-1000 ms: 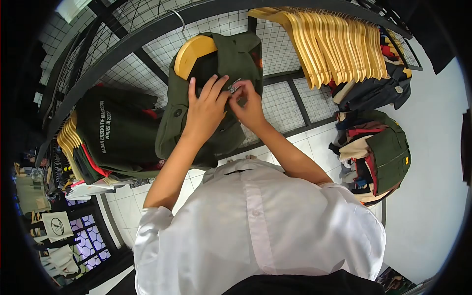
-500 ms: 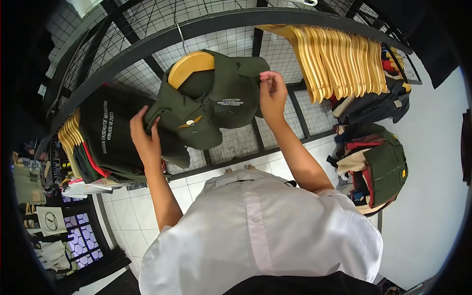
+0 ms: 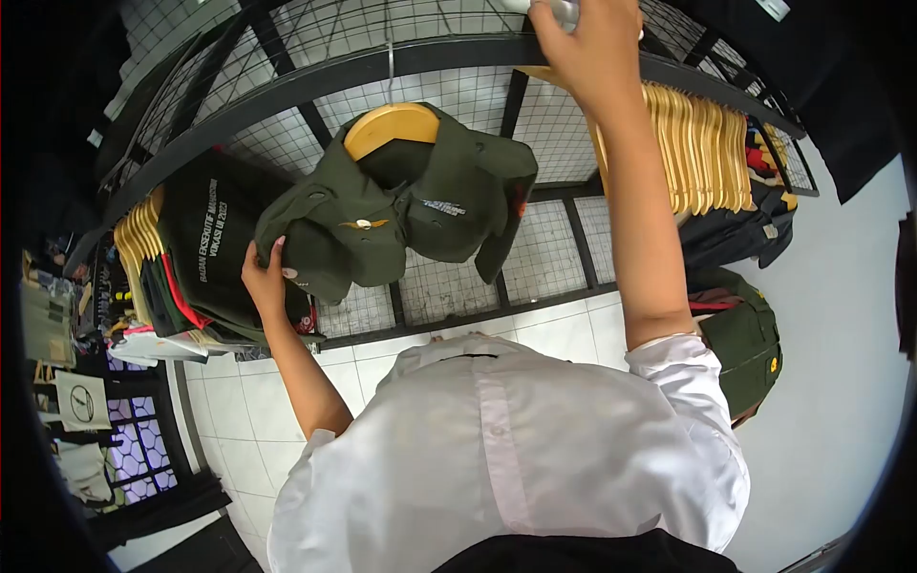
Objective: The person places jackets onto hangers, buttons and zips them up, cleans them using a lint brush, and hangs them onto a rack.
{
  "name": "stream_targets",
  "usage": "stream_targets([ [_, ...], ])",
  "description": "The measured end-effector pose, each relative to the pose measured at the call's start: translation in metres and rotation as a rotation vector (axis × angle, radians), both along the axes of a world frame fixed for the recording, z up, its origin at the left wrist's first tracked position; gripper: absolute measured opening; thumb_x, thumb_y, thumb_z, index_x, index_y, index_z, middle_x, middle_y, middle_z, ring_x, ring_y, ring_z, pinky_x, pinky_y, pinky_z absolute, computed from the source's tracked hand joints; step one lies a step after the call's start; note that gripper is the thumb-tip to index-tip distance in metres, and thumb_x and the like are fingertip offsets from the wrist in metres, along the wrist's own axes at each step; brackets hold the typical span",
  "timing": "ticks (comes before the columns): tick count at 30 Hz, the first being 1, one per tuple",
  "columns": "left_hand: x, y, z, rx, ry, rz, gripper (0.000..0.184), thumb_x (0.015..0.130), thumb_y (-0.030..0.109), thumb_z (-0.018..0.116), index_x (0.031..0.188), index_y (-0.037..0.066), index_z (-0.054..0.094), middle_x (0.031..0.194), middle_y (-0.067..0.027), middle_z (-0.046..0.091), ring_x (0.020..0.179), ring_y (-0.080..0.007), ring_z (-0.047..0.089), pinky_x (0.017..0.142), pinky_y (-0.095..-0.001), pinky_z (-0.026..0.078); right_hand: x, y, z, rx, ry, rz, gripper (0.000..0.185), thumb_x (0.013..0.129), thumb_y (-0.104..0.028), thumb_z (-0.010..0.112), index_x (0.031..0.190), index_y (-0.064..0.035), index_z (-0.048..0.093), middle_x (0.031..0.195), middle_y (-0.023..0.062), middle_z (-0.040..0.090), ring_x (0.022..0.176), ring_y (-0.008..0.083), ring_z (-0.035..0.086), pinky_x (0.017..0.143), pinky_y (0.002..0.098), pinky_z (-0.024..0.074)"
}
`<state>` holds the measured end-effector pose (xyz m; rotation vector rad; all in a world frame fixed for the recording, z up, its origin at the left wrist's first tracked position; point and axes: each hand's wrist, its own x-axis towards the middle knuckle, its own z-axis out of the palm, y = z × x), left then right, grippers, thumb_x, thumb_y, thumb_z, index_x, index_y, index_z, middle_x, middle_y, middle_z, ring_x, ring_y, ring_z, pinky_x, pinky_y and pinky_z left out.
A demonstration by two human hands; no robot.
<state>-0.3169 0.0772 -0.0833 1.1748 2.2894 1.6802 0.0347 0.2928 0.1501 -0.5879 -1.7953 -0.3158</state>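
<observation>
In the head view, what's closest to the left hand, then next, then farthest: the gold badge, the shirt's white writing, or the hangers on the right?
1. Gold badge: on the shirt's nearer side.
2. White writing: across the shirt's opening.
3. Hangers: far right, past the right arm.

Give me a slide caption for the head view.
Left hand at a hanging green shirt, right hand at a white object.

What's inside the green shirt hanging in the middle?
A wooden hanger shows in the neck of the green shirt, with dark inner cloth below it. The rest of the hanger and anything deeper inside are hidden by the cloth.
</observation>
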Motion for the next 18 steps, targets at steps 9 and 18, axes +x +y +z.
stream_targets([
  [9,-0.019,-0.025,-0.036,-0.024,-0.058,-0.003,0.023,0.084,0.017,0.07,0.089,-0.004,0.062,0.08,-0.0037,0.064,0.075,-0.0076,0.053,0.071,-0.0211,0.041,0.002,0.005,0.008,-0.45,-0.197,-0.061,0.03,0.073,-0.021,0.069,0.097,-0.0023,0.066,0.091,0.0192,0.064,0.089,0.0354,0.058,0.085,0.0418,0.0403],
  [18,0.001,-0.043,-0.046,-0.078,-0.29,-0.111,0.023,0.08,0.018,0.073,0.08,-0.002,0.062,0.067,0.0016,0.057,0.064,-0.0057,0.048,0.06,-0.0219,0.039,-0.018,-0.048,-0.1,-0.096,0.363,0.396,0.014,0.091,-0.014,0.054,0.091,-0.0007,0.058,0.077,0.0102,0.061,0.068,0.0129,0.058,0.06,0.0269,0.0473],
])
